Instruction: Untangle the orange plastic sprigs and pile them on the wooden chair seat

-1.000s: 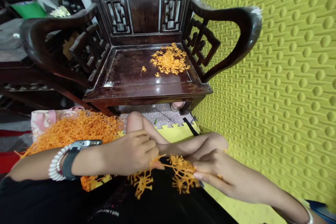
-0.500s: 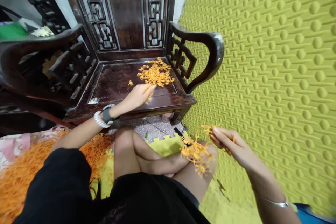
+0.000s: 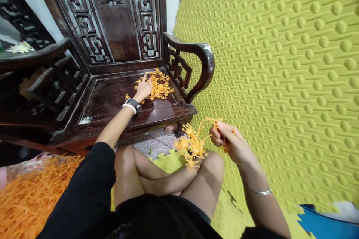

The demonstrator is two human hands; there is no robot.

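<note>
My left hand reaches onto the chair seat, its fingers spread over a pile of small orange spidery pieces. Those fingertips touch the pile's left side, and no piece shows clearly held in them. Over my right knee, my right hand is closed on the thin stems of a cluster of orange spidery pieces. This cluster hangs to the left of the fingers, its pieces spread out on bendy strands. Some strands also poke out behind the right hand's knuckles.
The dark carved wooden chair stands in front, with an armrest on its right. A large heap of orange strands lies at lower left. Yellow studded foam matting rises on the right. A blue item sits at lower right.
My left hand has moved from the seat's front edge, where it pinched orange pieces, onto the pile and opened. My right hand still holds its cluster. The view has shifted right.
</note>
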